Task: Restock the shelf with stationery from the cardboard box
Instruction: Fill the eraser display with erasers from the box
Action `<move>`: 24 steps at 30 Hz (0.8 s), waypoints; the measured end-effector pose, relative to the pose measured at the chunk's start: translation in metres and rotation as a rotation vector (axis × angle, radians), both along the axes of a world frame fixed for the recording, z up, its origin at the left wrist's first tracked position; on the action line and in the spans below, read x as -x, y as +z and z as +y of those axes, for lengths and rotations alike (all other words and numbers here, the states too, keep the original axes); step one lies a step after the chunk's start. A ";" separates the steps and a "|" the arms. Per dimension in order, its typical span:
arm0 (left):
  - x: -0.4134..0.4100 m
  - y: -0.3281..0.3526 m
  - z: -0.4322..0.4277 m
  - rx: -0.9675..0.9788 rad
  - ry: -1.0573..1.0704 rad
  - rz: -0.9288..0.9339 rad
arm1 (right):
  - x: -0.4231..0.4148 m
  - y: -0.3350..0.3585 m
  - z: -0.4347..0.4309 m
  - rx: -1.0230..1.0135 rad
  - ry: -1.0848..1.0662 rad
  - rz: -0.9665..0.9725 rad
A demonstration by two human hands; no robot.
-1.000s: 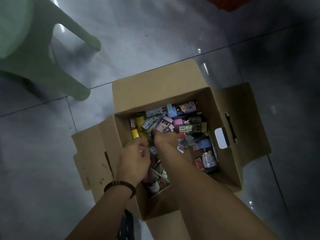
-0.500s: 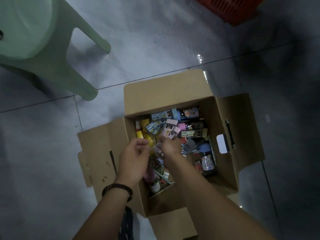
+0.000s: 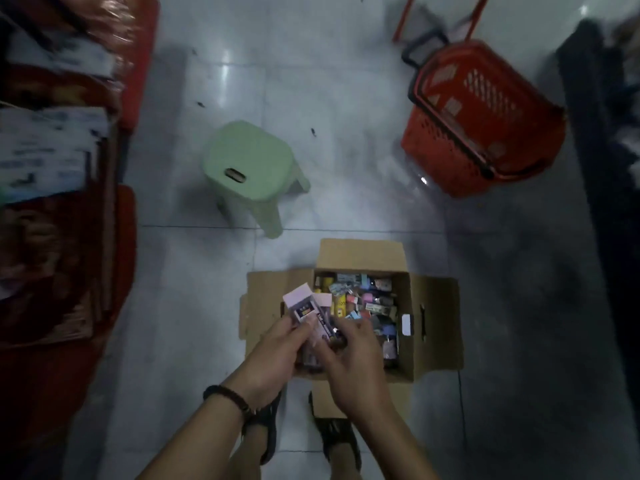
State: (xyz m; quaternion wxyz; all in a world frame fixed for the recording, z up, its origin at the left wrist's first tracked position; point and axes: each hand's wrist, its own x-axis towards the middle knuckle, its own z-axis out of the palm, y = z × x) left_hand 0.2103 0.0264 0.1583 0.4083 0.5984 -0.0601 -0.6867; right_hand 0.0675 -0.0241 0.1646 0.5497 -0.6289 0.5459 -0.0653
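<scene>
Print on the pink packets [image 3: 300, 305] in the left hand [image 3: 273, 355] and right hand [image 3: 353, 362] is unreadable; shelf goods [image 3: 52, 150] left of them blur, edge-cropped.

1. The cardboard box [image 3: 434, 306] has its flaps folded outward, so the top is open from straight above. It's crammed with small stuff, though.
2. The left hand [image 3: 277, 355] and right hand [image 3: 356, 365], gripping pink packs [image 3: 301, 303], cover the near-left part of the opening. The right half is unblocked.
3. A green stool [image 3: 249, 157] stands just past the box, off to the left.
4. There's bare floor [image 3: 346, 98] between the stool and the red basket [image 3: 427, 140].
5. A stacked shelf [image 3: 52, 150] lines the left edge, with a strip of floor between it and the box.
</scene>
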 end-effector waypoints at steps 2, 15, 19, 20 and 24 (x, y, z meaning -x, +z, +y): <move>-0.009 0.058 0.018 0.036 0.067 -0.068 | -0.014 0.059 0.007 0.062 0.086 -0.034; -0.046 0.378 0.252 0.146 0.851 -0.348 | -0.133 0.354 0.120 -0.231 0.502 -0.397; -0.052 0.433 0.346 0.168 1.076 -0.447 | -0.177 0.413 0.200 -0.198 0.760 -0.466; -0.055 0.443 0.371 0.179 1.105 -0.469 | -0.188 0.426 0.223 -0.171 0.837 -0.480; -0.063 0.470 0.478 0.257 1.199 -0.591 | -0.234 0.473 0.326 -0.026 1.086 -0.567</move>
